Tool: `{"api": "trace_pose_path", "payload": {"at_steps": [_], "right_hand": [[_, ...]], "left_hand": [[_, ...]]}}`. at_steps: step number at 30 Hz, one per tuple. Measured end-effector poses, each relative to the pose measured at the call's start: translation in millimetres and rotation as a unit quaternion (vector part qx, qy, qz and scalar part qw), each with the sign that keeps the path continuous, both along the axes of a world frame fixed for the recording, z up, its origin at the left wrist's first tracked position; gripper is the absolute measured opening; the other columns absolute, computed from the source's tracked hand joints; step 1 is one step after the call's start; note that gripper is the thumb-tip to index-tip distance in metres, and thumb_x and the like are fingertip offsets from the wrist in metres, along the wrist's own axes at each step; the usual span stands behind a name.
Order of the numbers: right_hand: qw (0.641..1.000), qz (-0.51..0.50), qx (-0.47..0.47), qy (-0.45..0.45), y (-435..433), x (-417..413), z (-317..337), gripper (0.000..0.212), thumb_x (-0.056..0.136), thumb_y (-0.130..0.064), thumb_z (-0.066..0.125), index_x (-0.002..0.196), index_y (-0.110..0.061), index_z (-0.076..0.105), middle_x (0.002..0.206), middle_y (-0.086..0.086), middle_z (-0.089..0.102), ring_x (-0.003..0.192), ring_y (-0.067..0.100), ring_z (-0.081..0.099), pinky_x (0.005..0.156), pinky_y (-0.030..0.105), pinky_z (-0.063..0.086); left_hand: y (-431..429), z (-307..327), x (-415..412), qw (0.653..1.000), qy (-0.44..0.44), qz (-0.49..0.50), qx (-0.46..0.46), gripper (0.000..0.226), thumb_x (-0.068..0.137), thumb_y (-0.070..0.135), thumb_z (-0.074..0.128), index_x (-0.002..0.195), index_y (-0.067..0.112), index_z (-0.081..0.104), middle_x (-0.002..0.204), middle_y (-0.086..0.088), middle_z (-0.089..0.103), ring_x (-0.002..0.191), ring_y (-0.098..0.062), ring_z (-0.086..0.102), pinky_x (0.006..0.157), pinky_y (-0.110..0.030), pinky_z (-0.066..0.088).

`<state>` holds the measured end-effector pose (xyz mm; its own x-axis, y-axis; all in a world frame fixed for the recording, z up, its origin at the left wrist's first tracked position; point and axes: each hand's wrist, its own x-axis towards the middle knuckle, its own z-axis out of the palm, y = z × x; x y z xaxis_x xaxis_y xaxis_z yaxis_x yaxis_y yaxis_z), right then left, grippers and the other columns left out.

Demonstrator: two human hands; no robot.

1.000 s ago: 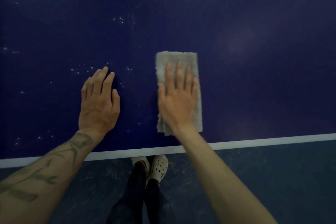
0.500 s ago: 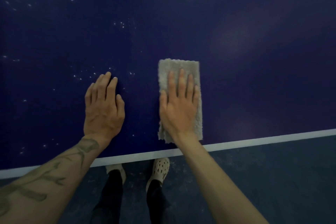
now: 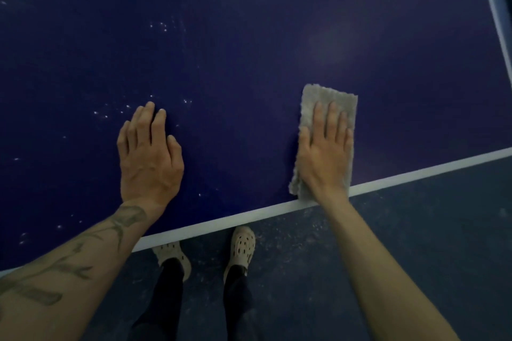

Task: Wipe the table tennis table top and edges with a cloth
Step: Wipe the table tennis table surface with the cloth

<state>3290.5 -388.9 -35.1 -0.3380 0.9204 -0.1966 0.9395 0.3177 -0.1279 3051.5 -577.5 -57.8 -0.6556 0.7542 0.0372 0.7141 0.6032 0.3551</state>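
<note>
The dark blue table tennis table top (image 3: 249, 50) fills most of the view, with a white line (image 3: 221, 223) along its near edge. A folded grey cloth (image 3: 336, 97) lies flat on it close to that edge, its near end reaching the white line. My right hand (image 3: 324, 152) presses on the cloth with straight fingers, covering most of it. To the left, my left hand (image 3: 149, 158) rests flat on the bare table top, fingers straight, holding nothing. Pale specks (image 3: 116, 112) dot the surface around and beyond my left hand.
A second white edge line (image 3: 496, 8) curves down the far right of the table. Below the near edge lies a dark speckled floor (image 3: 401, 230), where my feet in pale clogs (image 3: 241, 246) stand close to the table.
My right hand has slid the cloth to the right and nearer the white edge line, widening the gap to my left hand. My feet have stepped apart. My left hand stays flat.
</note>
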Motion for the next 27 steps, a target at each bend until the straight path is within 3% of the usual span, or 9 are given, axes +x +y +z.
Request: {"api": "trace_pose_path", "payload": {"at_steps": [3, 6, 10, 14, 16, 21, 23, 27], "right_hand": [[0.992, 0.122, -0.005, 0.015, -36, -18, -7, 0.064, 0.114, -0.048, 0.016, 0.172, -0.026, -0.003, 0.179, 0.003, -0.012, 0.165, 0.024, -0.011, 0.134, 0.050, -0.004], [0.970, 0.240, 0.004, 0.019, -52, 16, -9, 0.062, 0.114, -0.045, 0.023, 0.172, -0.026, 0.009, 0.180, 0.002, -0.002, 0.166, 0.023, -0.005, 0.134, 0.053, 0.007], [0.991, 0.127, 0.004, -0.034, 0, 65, 1, 0.062, 0.115, -0.047, 0.011, 0.171, -0.027, -0.004, 0.179, 0.001, -0.012, 0.165, 0.021, -0.013, 0.134, 0.051, 0.004], [1.000, 0.010, 0.006, 0.027, 16, 20, 0, 0.064, 0.114, -0.050, 0.014, 0.171, -0.029, -0.008, 0.179, 0.001, -0.013, 0.165, 0.023, -0.012, 0.134, 0.052, 0.002], [0.998, 0.045, 0.016, 0.046, -12, -18, -9, 0.066, 0.113, -0.049, 0.016, 0.172, -0.024, -0.003, 0.179, 0.005, -0.010, 0.165, 0.026, -0.009, 0.134, 0.053, 0.004], [0.961, 0.263, 0.012, 0.081, -111, -46, -21, 0.062, 0.114, -0.045, 0.027, 0.171, -0.025, 0.015, 0.180, 0.004, 0.004, 0.166, 0.026, -0.001, 0.133, 0.054, 0.008], [0.965, 0.253, 0.005, 0.068, -106, -27, -20, 0.062, 0.114, -0.045, 0.026, 0.172, -0.026, 0.013, 0.180, 0.003, 0.002, 0.166, 0.024, -0.002, 0.134, 0.052, 0.007], [0.996, 0.088, 0.000, 0.028, -69, -40, -12, 0.063, 0.115, -0.046, 0.021, 0.172, -0.029, 0.000, 0.180, 0.002, -0.007, 0.166, 0.024, -0.008, 0.133, 0.053, 0.003]], "left_hand": [[0, -1, 1, 1.000, -0.001, 0.004, 0.003, 0.047, 0.108, 0.015, 0.044, 0.153, 0.004, 0.038, 0.165, -0.016, 0.031, 0.156, -0.032, 0.025, 0.130, -0.050, 0.013], [0, -1, 1, 1.000, -0.001, 0.007, 0.009, 0.046, 0.109, 0.016, 0.044, 0.153, 0.004, 0.038, 0.165, -0.016, 0.031, 0.155, -0.033, 0.025, 0.130, -0.050, 0.013], [0, -1, 1, 1.000, -0.001, 0.002, 0.016, 0.048, 0.108, 0.020, 0.040, 0.153, 0.004, 0.037, 0.164, -0.017, 0.031, 0.154, -0.035, 0.026, 0.129, -0.051, 0.013], [0, -2, 1, 1.000, 0.004, -0.002, 0.019, 0.048, 0.108, 0.022, 0.038, 0.152, 0.004, 0.038, 0.163, -0.018, 0.032, 0.154, -0.035, 0.027, 0.129, -0.051, 0.014], [0, -3, 1, 1.000, 0.007, -0.001, 0.019, 0.048, 0.108, 0.023, 0.036, 0.152, 0.004, 0.039, 0.163, -0.017, 0.033, 0.154, -0.034, 0.027, 0.130, -0.051, 0.014], [-1, -3, 0, 1.000, 0.005, 0.003, 0.021, 0.047, 0.109, 0.021, 0.037, 0.152, 0.004, 0.039, 0.164, -0.016, 0.033, 0.154, -0.034, 0.027, 0.130, -0.050, 0.015], [-1, 0, -1, 1.000, -0.011, 0.001, 0.024, 0.046, 0.110, 0.019, 0.039, 0.153, 0.003, 0.040, 0.165, -0.016, 0.033, 0.155, -0.033, 0.027, 0.130, -0.049, 0.014], [-9, 9, -11, 0.997, -0.063, -0.018, 0.035, 0.047, 0.110, 0.019, 0.042, 0.155, 0.004, 0.040, 0.165, -0.014, 0.033, 0.155, -0.030, 0.026, 0.130, -0.047, 0.015]]}}
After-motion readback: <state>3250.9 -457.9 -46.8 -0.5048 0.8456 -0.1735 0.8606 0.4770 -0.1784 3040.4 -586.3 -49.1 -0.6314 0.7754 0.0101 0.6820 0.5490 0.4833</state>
